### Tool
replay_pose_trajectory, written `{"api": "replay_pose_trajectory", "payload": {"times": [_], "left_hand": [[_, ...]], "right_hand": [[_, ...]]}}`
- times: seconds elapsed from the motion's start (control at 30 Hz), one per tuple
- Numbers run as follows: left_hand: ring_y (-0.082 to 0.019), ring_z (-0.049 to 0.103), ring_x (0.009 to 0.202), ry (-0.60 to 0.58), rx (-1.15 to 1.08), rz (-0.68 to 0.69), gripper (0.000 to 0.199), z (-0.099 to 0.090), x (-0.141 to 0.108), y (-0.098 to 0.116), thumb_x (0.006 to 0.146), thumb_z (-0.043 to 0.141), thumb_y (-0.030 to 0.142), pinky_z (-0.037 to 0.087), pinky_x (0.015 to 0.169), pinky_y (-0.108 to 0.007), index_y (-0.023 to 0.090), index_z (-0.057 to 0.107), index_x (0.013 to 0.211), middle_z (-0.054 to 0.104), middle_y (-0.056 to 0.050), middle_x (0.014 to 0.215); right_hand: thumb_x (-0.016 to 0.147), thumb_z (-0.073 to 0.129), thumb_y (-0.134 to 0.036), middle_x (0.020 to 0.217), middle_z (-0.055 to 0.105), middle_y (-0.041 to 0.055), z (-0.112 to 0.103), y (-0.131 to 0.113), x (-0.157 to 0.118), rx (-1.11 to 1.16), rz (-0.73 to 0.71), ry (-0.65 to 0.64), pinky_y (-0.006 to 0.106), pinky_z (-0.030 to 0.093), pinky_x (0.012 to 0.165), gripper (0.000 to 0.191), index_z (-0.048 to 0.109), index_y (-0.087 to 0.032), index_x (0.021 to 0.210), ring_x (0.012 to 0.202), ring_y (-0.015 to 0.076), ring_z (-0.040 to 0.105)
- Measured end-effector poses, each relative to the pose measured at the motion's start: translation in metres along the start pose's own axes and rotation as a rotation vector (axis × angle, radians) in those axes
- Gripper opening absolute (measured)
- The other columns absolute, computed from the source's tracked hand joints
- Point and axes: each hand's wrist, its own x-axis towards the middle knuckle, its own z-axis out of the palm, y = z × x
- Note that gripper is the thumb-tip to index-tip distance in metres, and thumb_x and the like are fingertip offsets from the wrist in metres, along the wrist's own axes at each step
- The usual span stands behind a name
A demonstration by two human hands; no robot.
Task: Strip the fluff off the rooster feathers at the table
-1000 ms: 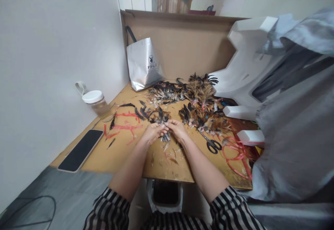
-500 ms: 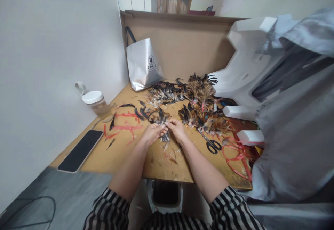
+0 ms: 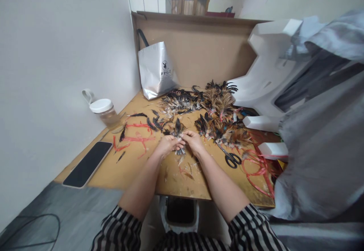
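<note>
A small bunch of dark and brown feathers (image 3: 176, 127) is held over the middle of the table, quill ends toward me. My left hand (image 3: 168, 145) is closed on the bunch from the left. From the right, my right hand (image 3: 193, 141) pinches the same feathers near the left fingertips; the exact grip is partly hidden. Beyond and to the right lie bundles of brown and black feathers (image 3: 222, 129), some tied with red strips. Black-handled scissors (image 3: 232, 159) rest right of my right hand. Loose dark feathers (image 3: 155, 123) and red plastic strips (image 3: 139, 139) lie to the left.
On the left are a phone (image 3: 88, 164) and a white-lidded jar (image 3: 105, 112). A silver bag (image 3: 156, 71) leans at the back against a cardboard wall (image 3: 207, 50). White foam (image 3: 265, 61), grey cloth (image 3: 321, 141) and tangled red strips (image 3: 257, 167) border the right.
The hands stay in nearly the same place on the feather bunch. Its feather tips have shifted slightly, with one dark feather standing more upright.
</note>
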Motion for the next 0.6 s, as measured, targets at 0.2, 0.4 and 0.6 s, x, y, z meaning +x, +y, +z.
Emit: {"api": "replay_pose_trajectory", "payload": {"times": [0.2, 0.4, 0.6], "left_hand": [[-0.007, 0.054, 0.047, -0.047, 0.043, -0.021, 0.031, -0.001, -0.004, 0.004, 0.064, 0.065, 0.036, 0.040, 0.048, -0.017, 0.006, 0.064, 0.071, 0.064, -0.009, 0.060], [-0.010, 0.056, 0.047, -0.019, 0.123, 0.007, 0.030, -0.001, -0.002, 0.004, 0.065, 0.063, 0.035, 0.041, 0.046, -0.018, 0.005, 0.063, 0.069, 0.064, -0.011, 0.060], [-0.009, 0.051, 0.037, 0.098, 0.233, 0.062, 0.025, 0.001, 0.004, 0.000, 0.068, 0.060, 0.032, 0.041, 0.040, -0.019, 0.007, 0.060, 0.070, 0.060, -0.005, 0.048]], "right_hand": [[0.053, 0.071, -0.031, 0.055, 0.055, -0.0040, -0.002, -0.002, -0.001, -0.002, 0.035, -0.069, 0.021, 0.035, 0.051, 0.022, 0.057, -0.015, 0.060, 0.048, 0.0072, 0.046], [0.053, 0.070, -0.037, 0.055, 0.055, -0.0038, -0.004, -0.006, -0.003, -0.133, 0.025, -0.104, 0.021, 0.033, 0.049, 0.028, 0.057, -0.016, 0.066, 0.048, 0.0077, 0.045], [0.055, 0.067, -0.037, 0.046, 0.041, -0.0065, 0.006, -0.008, -0.008, -0.420, -0.148, -0.058, 0.020, 0.025, 0.043, 0.027, 0.049, -0.017, 0.057, 0.043, 0.0063, 0.033]]}}
